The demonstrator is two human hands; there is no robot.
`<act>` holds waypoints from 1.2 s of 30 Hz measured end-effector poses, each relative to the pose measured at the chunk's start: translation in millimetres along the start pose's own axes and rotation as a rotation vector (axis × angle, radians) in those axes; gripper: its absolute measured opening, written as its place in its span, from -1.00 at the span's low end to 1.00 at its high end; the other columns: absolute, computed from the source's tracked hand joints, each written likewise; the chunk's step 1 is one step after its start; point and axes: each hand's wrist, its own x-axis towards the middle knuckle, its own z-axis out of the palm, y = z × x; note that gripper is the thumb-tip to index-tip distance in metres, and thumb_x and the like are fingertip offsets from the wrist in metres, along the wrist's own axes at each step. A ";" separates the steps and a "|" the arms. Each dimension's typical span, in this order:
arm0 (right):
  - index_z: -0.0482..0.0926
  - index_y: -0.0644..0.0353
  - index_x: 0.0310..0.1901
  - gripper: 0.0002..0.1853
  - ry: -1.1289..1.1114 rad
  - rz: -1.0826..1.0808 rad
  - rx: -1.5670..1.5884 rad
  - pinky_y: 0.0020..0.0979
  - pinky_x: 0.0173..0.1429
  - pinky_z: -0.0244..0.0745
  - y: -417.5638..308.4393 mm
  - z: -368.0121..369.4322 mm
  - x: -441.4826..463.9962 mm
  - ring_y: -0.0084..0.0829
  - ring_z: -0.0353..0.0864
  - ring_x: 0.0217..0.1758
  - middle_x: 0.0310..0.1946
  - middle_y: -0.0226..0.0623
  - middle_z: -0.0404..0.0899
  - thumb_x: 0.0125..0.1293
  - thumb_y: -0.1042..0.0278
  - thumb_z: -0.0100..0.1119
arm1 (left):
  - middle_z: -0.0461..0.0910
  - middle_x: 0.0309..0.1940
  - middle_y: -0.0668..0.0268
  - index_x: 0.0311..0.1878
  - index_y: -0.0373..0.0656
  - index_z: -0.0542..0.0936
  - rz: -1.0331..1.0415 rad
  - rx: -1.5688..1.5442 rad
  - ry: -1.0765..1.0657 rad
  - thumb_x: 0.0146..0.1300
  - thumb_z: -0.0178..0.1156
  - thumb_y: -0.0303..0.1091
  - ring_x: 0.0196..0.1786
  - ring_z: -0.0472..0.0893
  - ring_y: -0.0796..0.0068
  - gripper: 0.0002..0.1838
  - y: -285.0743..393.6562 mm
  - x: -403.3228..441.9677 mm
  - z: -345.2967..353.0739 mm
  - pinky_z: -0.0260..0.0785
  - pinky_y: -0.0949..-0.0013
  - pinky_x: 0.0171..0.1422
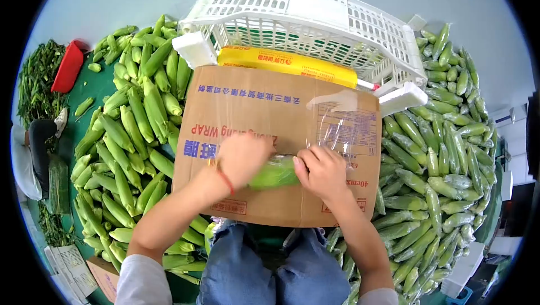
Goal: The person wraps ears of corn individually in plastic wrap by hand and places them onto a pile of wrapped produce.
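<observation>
An ear of corn in its green husk point(273, 174) lies crosswise on a flat cardboard box point(287, 206) in front of me, with clear plastic wrap around part of it. My right hand point(325, 174) grips the right end of the ear, thumb pressed against it. Slightly blurred, my left hand point(243, 156) is curled over the left end; what its fingers pinch is hidden. More clear wrap point(337, 122) stretches over the box's upper right. Behind the box lies a yellow roll of cling film point(287, 64).
A white plastic crate point(315, 26) stands behind the box. Unwrapped corn point(132, 130) is heaped on the left, wrapped corn point(433, 175) on the right. Farther left are a red scoop-like container point(69, 67), loose green husks point(42, 80) and another person's leg point(42, 150).
</observation>
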 end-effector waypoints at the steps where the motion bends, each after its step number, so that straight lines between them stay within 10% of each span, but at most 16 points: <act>1: 0.53 0.10 -0.37 -0.68 -0.159 0.105 -0.006 -0.22 -0.42 0.50 -4.9 -8.7 -0.2 -0.20 0.60 -0.48 -0.49 -0.31 0.58 0.33 0.00 0.13 | 0.60 -0.35 0.01 -0.13 -0.31 0.58 -0.042 -0.139 -0.092 0.26 0.19 -0.09 -0.18 0.68 0.18 -0.60 14.2 -17.8 -15.4 0.56 0.14 -0.12; 5: 0.49 0.12 -0.25 -0.64 -0.529 0.334 0.147 -0.08 -0.36 0.56 -38.0 -34.3 -3.4 -0.03 0.66 -0.45 -0.48 -0.17 0.65 0.41 -0.06 0.06 | 0.24 0.36 -0.30 0.39 -0.43 0.24 0.116 -0.114 0.080 0.25 0.17 0.16 0.44 0.33 0.01 -0.10 36.3 -89.7 1.5 0.17 -0.03 0.48; 10: 0.49 0.14 -0.11 -0.50 -0.010 -0.146 -0.043 -0.28 -0.17 0.57 -21.5 -25.4 29.7 -0.23 0.65 -0.14 -0.20 -0.26 0.62 0.11 -0.08 0.35 | 0.09 0.46 -0.21 0.44 -0.47 0.11 0.105 -0.046 0.397 0.15 0.32 -0.02 0.55 0.09 0.00 -0.02 -37.0 33.6 -0.2 0.01 0.06 0.58; 12: 0.49 0.14 -0.09 -0.43 0.007 -0.299 -0.153 -0.38 -0.11 0.53 -6.8 -5.3 50.1 -0.31 0.59 -0.07 -0.14 -0.33 0.58 -0.03 -0.05 0.45 | 0.02 0.49 -0.20 0.44 -0.48 0.11 0.209 -0.111 0.120 0.11 0.36 -0.11 0.57 0.04 -0.02 -0.02 -62.1 88.6 -1.6 0.00 0.17 0.60; 21: 0.57 0.19 -0.09 -0.36 -0.475 -0.191 0.254 -0.21 -0.29 0.58 -30.1 -64.5 -1.1 -0.13 0.67 -0.38 -0.37 -0.16 0.62 -0.04 -0.18 0.45 | -0.04 0.52 -0.16 0.45 -0.44 0.11 0.181 -0.074 -0.057 0.11 0.36 -0.10 0.57 0.02 -0.01 -0.02 -53.7 90.9 -11.0 -0.01 0.24 0.61; 24: 0.51 0.24 0.07 -0.25 -1.080 0.019 0.578 -0.19 -0.20 0.61 -31.1 -90.7 -44.5 -0.06 0.69 -0.30 -0.22 -0.03 0.65 0.09 -0.31 0.34 | 0.12 0.49 -0.10 0.40 -0.33 0.30 0.225 -0.409 0.146 0.20 0.29 -0.17 0.52 0.17 -0.02 -0.24 -47.7 72.9 -17.8 0.00 0.20 0.59; 29: 0.42 0.27 0.16 -0.20 -0.597 1.292 1.465 -0.28 -0.42 0.57 -31.5 -90.9 -64.3 -0.23 0.64 -0.47 -0.33 -0.11 0.60 0.30 -0.44 -0.05 | 0.41 0.31 0.00 0.28 -0.09 0.50 0.524 -0.594 0.640 0.20 0.25 -0.25 0.39 0.36 -0.07 -0.46 35.9 -18.8 -3.4 0.19 -0.09 0.46; 31: 0.36 0.21 0.19 -0.13 -0.757 1.244 2.266 -0.42 -0.56 0.49 -40.1 -79.8 -48.9 -0.34 0.58 -0.56 -0.39 -0.12 0.56 0.29 -0.55 -0.20 | 0.45 0.28 0.00 0.35 -0.03 0.43 0.435 -0.628 0.830 0.20 0.23 -0.29 0.38 0.38 -0.10 -0.40 47.4 -10.7 -1.9 0.27 -0.13 0.40; 34: 0.31 0.20 0.21 -0.05 -0.805 0.722 3.059 -0.52 -0.71 0.38 -76.7 -37.8 -36.1 -0.41 0.52 -0.66 -0.46 -0.15 0.52 0.27 -0.65 -0.38 | 0.47 0.26 -0.05 0.47 0.05 0.27 0.430 -2.609 0.236 0.18 0.20 -0.35 0.31 0.45 -0.08 -0.27 69.3 0.5 -27.2 0.39 -0.09 0.32; 36: 0.31 0.22 0.20 -0.01 -0.820 0.586 3.046 -0.53 -0.75 0.34 -76.7 -30.5 -30.6 -0.42 0.50 -0.69 -0.46 -0.16 0.51 0.25 -0.67 -0.43 | 0.54 0.02 -0.02 0.29 -0.03 0.33 0.487 -2.696 0.177 0.22 0.15 -0.40 0.01 0.60 0.08 -0.46 54.9 7.5 -11.4 0.53 0.01 0.09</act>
